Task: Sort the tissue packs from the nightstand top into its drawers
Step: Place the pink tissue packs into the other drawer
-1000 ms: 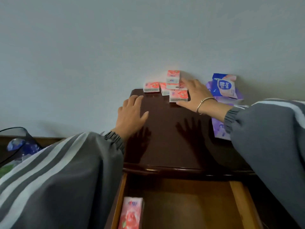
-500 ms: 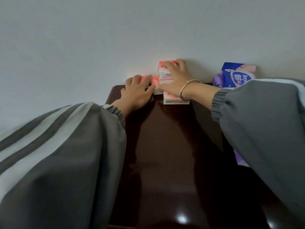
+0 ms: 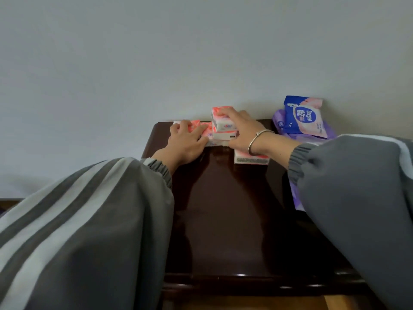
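Several small pink tissue packs sit clustered at the back of the dark wooden nightstand top, against the wall. My left hand lies over the leftmost pink packs, fingers curled onto them. My right hand, a bracelet on its wrist, grips the stack of pink packs from above and the right. Another pink pack lies under my right wrist. A blue and pink tissue pack rests on purple packs at the back right.
A pale wall rises right behind the nightstand. A strip of the open top drawer shows at the bottom edge. My grey striped sleeves cover both lower corners of the view.
Both hands moved from the middle of the top to the back and closed onto the pink packs. The view tilted up, so the open drawer with its pink pack dropped out of sight.
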Demonstrator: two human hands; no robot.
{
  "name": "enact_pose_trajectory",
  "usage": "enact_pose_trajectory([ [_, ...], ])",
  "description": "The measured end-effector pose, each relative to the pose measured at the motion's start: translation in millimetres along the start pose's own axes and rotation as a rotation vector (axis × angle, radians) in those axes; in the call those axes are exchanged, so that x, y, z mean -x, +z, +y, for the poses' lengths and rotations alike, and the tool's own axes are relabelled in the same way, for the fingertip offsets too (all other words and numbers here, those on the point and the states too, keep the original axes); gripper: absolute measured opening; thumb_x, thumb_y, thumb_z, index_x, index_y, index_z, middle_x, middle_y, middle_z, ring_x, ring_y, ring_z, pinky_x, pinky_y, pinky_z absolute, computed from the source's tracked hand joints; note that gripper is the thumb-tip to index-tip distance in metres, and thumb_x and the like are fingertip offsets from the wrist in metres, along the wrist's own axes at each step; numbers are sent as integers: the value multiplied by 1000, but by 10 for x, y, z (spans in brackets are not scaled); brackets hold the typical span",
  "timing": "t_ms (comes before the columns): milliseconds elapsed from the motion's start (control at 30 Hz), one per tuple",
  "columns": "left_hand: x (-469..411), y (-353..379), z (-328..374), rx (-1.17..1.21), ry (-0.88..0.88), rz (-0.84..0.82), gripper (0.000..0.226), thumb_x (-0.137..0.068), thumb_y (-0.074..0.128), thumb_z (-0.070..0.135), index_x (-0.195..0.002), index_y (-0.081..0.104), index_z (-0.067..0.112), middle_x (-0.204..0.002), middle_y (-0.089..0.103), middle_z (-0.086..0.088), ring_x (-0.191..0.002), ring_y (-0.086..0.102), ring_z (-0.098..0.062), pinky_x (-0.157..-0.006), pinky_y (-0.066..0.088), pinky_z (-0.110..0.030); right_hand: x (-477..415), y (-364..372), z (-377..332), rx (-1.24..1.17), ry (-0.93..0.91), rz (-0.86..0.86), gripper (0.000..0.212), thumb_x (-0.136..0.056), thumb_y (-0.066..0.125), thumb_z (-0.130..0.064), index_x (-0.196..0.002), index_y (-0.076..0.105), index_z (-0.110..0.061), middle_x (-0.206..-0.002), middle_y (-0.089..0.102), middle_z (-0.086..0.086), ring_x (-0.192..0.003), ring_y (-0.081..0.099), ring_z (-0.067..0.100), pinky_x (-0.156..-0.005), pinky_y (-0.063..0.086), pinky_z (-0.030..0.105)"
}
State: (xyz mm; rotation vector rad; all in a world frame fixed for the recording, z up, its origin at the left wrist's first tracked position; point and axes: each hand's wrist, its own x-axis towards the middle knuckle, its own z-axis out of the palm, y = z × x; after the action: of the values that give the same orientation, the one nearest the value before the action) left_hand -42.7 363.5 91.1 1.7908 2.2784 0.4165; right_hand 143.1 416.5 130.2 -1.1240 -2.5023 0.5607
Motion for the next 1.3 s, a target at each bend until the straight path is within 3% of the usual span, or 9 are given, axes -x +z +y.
enact_pose_trajectory([
  [233, 1007, -31, 44, 14, 6, 2, 48, -92, 36, 52, -140, 31, 48, -146, 23, -3, -135, 10, -33, -113, 16, -51, 832, -66, -449, 3, 28, -128, 80, -72, 69, -23, -138, 27, -39, -122, 38, 8, -95, 58, 34, -86, 51, 41],
  [400, 1756, -81, 124, -70, -8, 7, 48, -91, 33, 55, -138, 26, 53, -145, 25, -2, -132, 16, -30, -103, 26, -54, 1332, -139, -777, -20, 54, -214, 79, -65, 67, -66, -129, 28, -41, -116, 38, 2, -99, 55, 28, -89, 48, 41],
  [467, 1994, -103, 140, -124, -2, 2, 48, -90, 30, 57, -138, 24, 54, -144, 26, -2, -129, 19, -31, -101, 27, -54, 1470, -112, -876, -8, 76, -213, 73, -67, 61, -71, -123, 30, -39, -115, 38, 2, -99, 56, 30, -88, 48, 42],
  [600, 2291, -171, 150, -205, 36, 24, 51, -91, 32, 55, -140, 20, 50, -138, 33, -2, -124, 30, -31, -97, 33, -53, 1657, 10, -1008, -19, 107, -139, 55, -77, 60, -56, -120, 32, -35, -118, 38, 5, -89, 58, 32, -83, 49, 40],
  [767, 2339, -307, 18, -116, -11, 110, 78, -84, 58, 44, -149, 16, 36, -138, 35, -5, -125, 34, -28, -99, 36, -49, 1759, 83, -1035, -48, 137, -58, 51, -80, 61, -37, -121, 31, -34, -115, 38, 4, -91, 57, 34, -73, 42, 31],
  [900, 2287, -352, -74, -83, -132, -7, 82, -82, 62, 53, -148, 23, 24, -148, 33, -3, -135, 30, -27, -106, 29, -52, 1759, 119, -1011, -57, 163, -35, 65, -77, 65, -36, -128, 24, -31, -123, 39, 6, -98, 55, 33, -74, 41, 31],
  [1000, 2264, -349, -51, -80, -169, 53, 63, -82, 62, 51, -133, 44, 18, -133, 48, -5, -122, 45, -27, -100, 34, -47, 1728, 154, -960, -68, 182, -5, 77, -73, 68, -38, -132, 19, -33, -127, 41, 6, -104, 54, 33, -76, 39, 32],
  [1133, 2366, -321, 63, 243, -335, 264, 63, -76, 69, 49, -119, 45, 10, -117, 50, -7, -110, 53, -29, -95, 43, -46, 1696, 222, -897, -92, 249, 105, 83, -69, 71, -40, -134, 20, -33, -125, 45, 7, -107, 53, 30, -77, 37, 30],
  [1300, 2414, -394, 387, 576, -422, 253, 63, -73, 67, 55, -107, 35, 12, -110, 55, -5, -101, 59, -26, -92, 48, -50, 1645, 185, -810, -331, 394, 345, 88, -64, 77, -30, -136, 28, -21, -129, 47, 9, -115, 50, 28, -85, 38, 28],
])
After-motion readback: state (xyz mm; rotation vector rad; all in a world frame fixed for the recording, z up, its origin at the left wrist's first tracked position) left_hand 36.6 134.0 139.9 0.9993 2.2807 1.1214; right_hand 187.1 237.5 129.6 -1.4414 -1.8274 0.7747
